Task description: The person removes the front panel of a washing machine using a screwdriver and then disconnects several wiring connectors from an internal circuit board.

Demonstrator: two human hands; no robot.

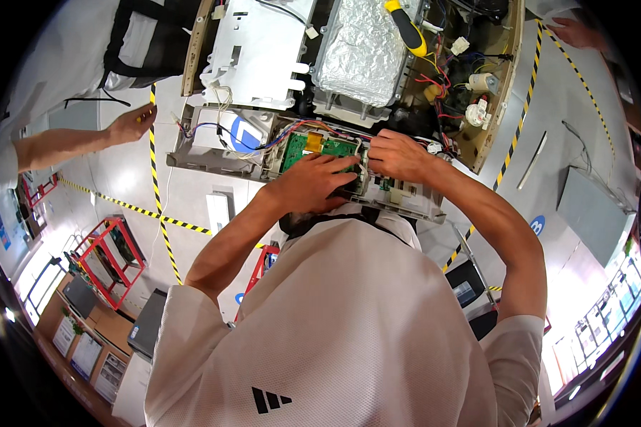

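My left hand [313,181] lies over the green circuit board [299,146] in an opened plastic panel [181,153], fingers apart and touching it, thumb at the near edge. An orange ribbon piece [313,140] shows above it. My right hand [399,156] is curled at the board's right end, beside a pale wire or cable [361,158]; what its fingertips hold is hidden. Red and blue wires [278,135] cross the panel. Beyond it lie a white metal plate [249,53], a foil-covered block [360,53] and a yellow-and-black screwdriver [408,28].
A co-worker's hand [128,127] is at upper left, another person's hand [573,34] at upper right. Striped tape [153,192] crosses the grey floor. Red frames [114,263] stand at lower left, a grey panel [595,213] lies at right.
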